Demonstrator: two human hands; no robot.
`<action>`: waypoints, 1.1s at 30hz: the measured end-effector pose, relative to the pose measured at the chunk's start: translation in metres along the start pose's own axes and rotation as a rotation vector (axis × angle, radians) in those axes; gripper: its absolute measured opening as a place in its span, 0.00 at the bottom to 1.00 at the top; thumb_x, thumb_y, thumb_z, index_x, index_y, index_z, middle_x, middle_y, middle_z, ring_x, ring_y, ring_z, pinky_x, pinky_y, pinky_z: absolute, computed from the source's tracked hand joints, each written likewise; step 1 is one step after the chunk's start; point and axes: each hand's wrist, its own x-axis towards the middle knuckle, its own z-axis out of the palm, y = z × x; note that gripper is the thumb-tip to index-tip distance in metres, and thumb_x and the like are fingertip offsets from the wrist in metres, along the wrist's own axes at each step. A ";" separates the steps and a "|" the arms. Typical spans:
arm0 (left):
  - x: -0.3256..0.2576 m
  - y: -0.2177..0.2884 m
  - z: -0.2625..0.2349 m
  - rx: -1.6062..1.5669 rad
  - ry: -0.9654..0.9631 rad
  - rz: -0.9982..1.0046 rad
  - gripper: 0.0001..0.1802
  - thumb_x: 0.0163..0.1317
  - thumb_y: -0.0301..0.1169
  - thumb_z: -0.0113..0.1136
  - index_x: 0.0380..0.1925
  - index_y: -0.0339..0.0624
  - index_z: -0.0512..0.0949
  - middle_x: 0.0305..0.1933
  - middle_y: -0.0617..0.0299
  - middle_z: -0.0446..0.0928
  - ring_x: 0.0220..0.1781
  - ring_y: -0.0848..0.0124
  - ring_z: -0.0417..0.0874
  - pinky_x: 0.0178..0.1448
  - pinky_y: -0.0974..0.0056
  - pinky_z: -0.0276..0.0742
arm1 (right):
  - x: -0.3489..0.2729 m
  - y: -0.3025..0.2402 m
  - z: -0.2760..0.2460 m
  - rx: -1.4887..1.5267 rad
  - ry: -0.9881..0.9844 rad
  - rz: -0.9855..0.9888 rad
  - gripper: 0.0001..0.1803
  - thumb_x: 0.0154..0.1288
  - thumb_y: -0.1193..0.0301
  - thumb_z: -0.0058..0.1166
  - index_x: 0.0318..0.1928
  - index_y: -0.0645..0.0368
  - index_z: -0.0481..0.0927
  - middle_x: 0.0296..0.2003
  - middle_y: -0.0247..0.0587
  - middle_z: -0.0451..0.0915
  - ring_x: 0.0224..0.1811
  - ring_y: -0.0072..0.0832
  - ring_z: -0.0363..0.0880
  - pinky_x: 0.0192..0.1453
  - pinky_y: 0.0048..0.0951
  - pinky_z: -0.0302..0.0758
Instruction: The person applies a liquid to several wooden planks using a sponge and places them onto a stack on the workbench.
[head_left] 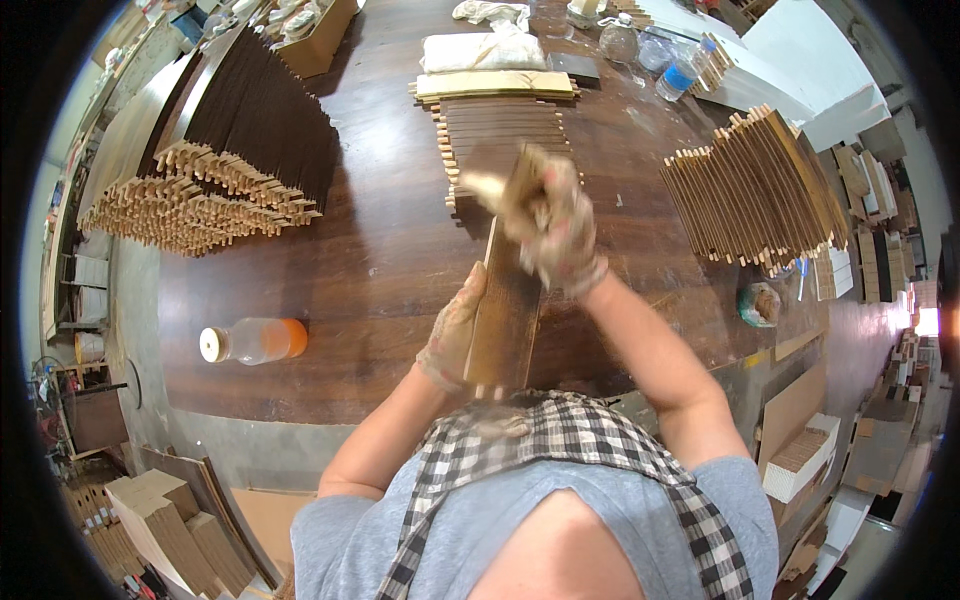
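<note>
A dark brown wooden board with light pegs at its near end lies lengthwise in front of me. My left hand, in a stained glove, grips its left edge. Above the board's far part, my gloved right hand is closed around a brown, stained cloth-like piece. Motion smears that hand, so the exact kind of piece is hard to make out. Just beyond, a row of dark slats with light pegged ends lies on the brown table, partly hidden by the right hand.
Tall stacks of pegged slats stand at the left, and another pile is at the right. A bottle with orange liquid lies at the left front. A jar is near the right edge; a water bottle stands far right.
</note>
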 end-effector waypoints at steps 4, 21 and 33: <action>0.006 0.011 -0.009 0.079 -0.062 0.006 0.31 0.75 0.55 0.45 0.65 0.43 0.70 0.56 0.55 0.79 0.53 0.63 0.84 0.53 0.58 0.85 | 0.024 0.034 0.000 0.343 0.130 0.182 0.23 0.68 0.66 0.60 0.60 0.53 0.69 0.38 0.40 0.80 0.29 0.27 0.85 0.31 0.25 0.88; 0.021 0.066 -0.025 0.052 0.073 0.289 0.36 0.75 0.60 0.38 0.62 0.41 0.71 0.49 0.47 0.81 0.46 0.60 0.85 0.50 0.55 0.86 | -0.076 -0.028 -0.016 1.490 0.114 0.685 0.32 0.69 0.67 0.58 0.71 0.47 0.64 0.58 0.49 0.75 0.50 0.37 0.83 0.45 0.33 0.89; 0.014 0.065 -0.011 0.137 0.186 0.436 0.32 0.75 0.55 0.43 0.61 0.38 0.70 0.48 0.44 0.80 0.46 0.58 0.86 0.49 0.57 0.88 | -0.047 -0.061 -0.067 0.658 -0.274 0.895 0.35 0.62 0.76 0.63 0.69 0.59 0.66 0.51 0.36 0.76 0.39 0.16 0.78 0.32 0.17 0.77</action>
